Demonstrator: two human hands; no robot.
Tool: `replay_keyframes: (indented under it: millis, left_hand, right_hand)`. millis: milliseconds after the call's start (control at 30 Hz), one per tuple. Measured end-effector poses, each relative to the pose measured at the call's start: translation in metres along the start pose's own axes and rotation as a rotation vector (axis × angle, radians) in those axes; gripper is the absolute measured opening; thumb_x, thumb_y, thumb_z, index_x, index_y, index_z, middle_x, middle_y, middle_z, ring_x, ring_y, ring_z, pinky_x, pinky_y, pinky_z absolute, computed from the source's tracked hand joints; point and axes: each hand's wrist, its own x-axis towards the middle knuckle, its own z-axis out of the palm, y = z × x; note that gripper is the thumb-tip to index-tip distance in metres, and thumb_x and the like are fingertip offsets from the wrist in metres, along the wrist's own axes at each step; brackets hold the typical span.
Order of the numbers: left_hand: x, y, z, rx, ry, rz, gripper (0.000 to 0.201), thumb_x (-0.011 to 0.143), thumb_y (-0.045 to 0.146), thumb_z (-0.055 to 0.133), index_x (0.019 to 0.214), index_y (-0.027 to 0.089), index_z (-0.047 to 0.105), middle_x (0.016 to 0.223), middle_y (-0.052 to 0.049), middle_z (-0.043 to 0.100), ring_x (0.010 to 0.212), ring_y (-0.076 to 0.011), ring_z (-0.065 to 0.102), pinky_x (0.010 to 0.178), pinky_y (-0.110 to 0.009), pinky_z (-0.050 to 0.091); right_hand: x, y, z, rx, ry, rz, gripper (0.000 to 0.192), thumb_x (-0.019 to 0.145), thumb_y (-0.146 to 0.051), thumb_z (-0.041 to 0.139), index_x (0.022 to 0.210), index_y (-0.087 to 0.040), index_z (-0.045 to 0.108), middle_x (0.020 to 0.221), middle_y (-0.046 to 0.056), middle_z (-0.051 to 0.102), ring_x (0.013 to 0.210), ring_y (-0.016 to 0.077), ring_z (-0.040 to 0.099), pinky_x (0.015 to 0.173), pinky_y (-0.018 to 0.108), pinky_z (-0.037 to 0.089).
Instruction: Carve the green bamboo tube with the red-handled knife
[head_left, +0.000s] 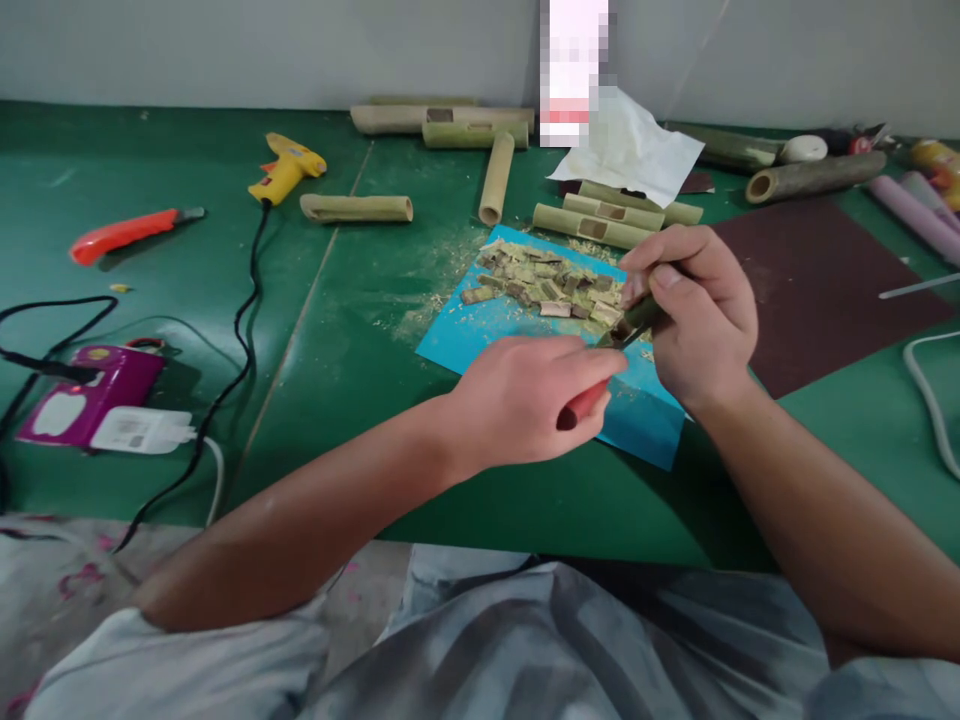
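Observation:
My left hand [525, 400] is closed around the red handle of a knife [583, 405], the handle's dark butt end facing me. Its blade points away to the right, against a short dark-green bamboo tube [639, 315]. That tube is gripped by my right hand [701, 310], thumb on top and fingers curled round it. Part of the blade and much of the tube are hidden by my fingers. Below both hands lies a blue sheet [645, 425], with a heap of bamboo chips [551, 285] and fine shavings on its far part.
Bamboo tubes with cut openings [592, 228] lie beyond the sheet, near a white tissue [630, 150]. On the left are a yellow glue gun [289, 168], an orange utility knife [127, 235] and a purple power strip [131, 385] with cords. A brown sheet [810, 290] spreads at right.

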Motion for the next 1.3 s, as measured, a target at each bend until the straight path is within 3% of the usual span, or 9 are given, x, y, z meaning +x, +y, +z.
replay_keyframes:
  millis: [133,267,433,500,600,700,900,1100,1300]
  left_hand:
    - [-0.003,-0.003,0.002,-0.043,0.069,0.002,0.028,0.095,0.030,0.061,0.116,0.023,0.079,0.092,-0.004,0.083,0.081,-0.0180,0.076,0.072,-0.028,0.056]
    - [-0.003,-0.004,-0.002,-0.343,0.245,-0.199,0.022,0.092,0.028,0.068,0.106,0.020,0.083,0.105,-0.004,0.086,0.093,-0.0182,0.080,0.088,-0.028,0.062]
    - [0.003,-0.006,-0.004,-0.695,0.237,-0.596,0.033,0.091,0.044,0.072,0.103,0.016,0.083,0.053,0.003,0.064,0.044,-0.0104,0.055,0.045,-0.023,0.047]
    - [0.005,-0.009,-0.003,-0.763,0.227,-0.658,0.039,0.087,0.049,0.075,0.104,0.015,0.082,0.050,0.004,0.060,0.041,-0.0097,0.051,0.042,-0.023,0.045]
    - [0.006,-0.013,-0.004,-0.725,0.211,-0.606,0.034,0.077,0.038,0.081,0.104,0.018,0.082,0.081,-0.002,0.079,0.065,-0.0136,0.068,0.060,-0.025,0.058]
    - [0.004,-0.014,-0.007,-0.622,0.185,-0.531,0.031,0.073,0.029,0.078,0.102,0.019,0.081,0.107,-0.003,0.083,0.091,-0.0194,0.075,0.080,-0.031,0.064]
    - [-0.001,-0.006,-0.008,-0.424,0.316,-0.423,0.019,0.077,0.034,0.080,0.092,0.021,0.078,0.096,-0.001,0.081,0.088,-0.0183,0.073,0.088,-0.033,0.061]
    - [-0.003,-0.011,-0.007,-0.274,0.308,-0.428,0.026,0.081,0.045,0.083,0.084,0.020,0.079,0.078,-0.001,0.076,0.069,-0.0139,0.064,0.067,-0.026,0.051]
    - [-0.003,-0.013,-0.008,-0.205,0.325,-0.369,0.028,0.087,0.047,0.078,0.084,0.019,0.081,0.070,0.000,0.075,0.062,-0.0116,0.060,0.061,-0.024,0.048]
  right_hand:
    - [0.001,0.002,-0.002,0.030,-0.005,0.000,0.015,0.100,-0.037,0.068,0.099,-0.035,0.082,0.087,0.002,0.066,0.075,0.0226,0.054,0.069,0.039,0.048]
    - [0.002,0.006,-0.004,-0.006,-0.016,0.002,0.017,0.098,-0.049,0.068,0.099,-0.037,0.080,0.083,0.001,0.064,0.072,0.0216,0.056,0.067,0.038,0.052]
    - [0.004,0.007,-0.005,0.027,-0.008,0.015,0.018,0.097,-0.049,0.068,0.097,-0.035,0.079,0.075,0.000,0.058,0.067,0.0210,0.054,0.064,0.039,0.051]
    - [0.004,0.007,-0.005,0.043,-0.017,0.029,0.017,0.096,-0.046,0.068,0.096,-0.034,0.079,0.075,0.000,0.058,0.066,0.0202,0.054,0.062,0.038,0.050]
    - [0.005,0.007,-0.006,0.029,-0.037,0.066,0.019,0.094,-0.052,0.069,0.094,-0.035,0.077,0.075,0.000,0.058,0.064,0.0202,0.054,0.062,0.040,0.052]
    - [0.005,0.007,-0.006,0.077,-0.063,0.058,0.019,0.093,-0.052,0.071,0.093,-0.034,0.077,0.074,0.000,0.058,0.063,0.0196,0.053,0.061,0.039,0.051]
    - [0.006,0.007,-0.006,0.142,-0.089,0.045,0.013,0.094,-0.044,0.072,0.095,-0.033,0.078,0.071,-0.001,0.057,0.063,0.0195,0.053,0.061,0.037,0.049]
    - [0.007,0.007,-0.007,0.238,-0.148,0.020,0.016,0.095,-0.028,0.068,0.100,-0.029,0.082,0.074,-0.002,0.063,0.063,0.0153,0.054,0.061,0.032,0.046]
    - [0.006,0.006,-0.009,0.244,-0.152,0.061,0.012,0.093,-0.032,0.072,0.097,-0.029,0.083,0.075,-0.002,0.061,0.063,0.0160,0.053,0.063,0.033,0.049]
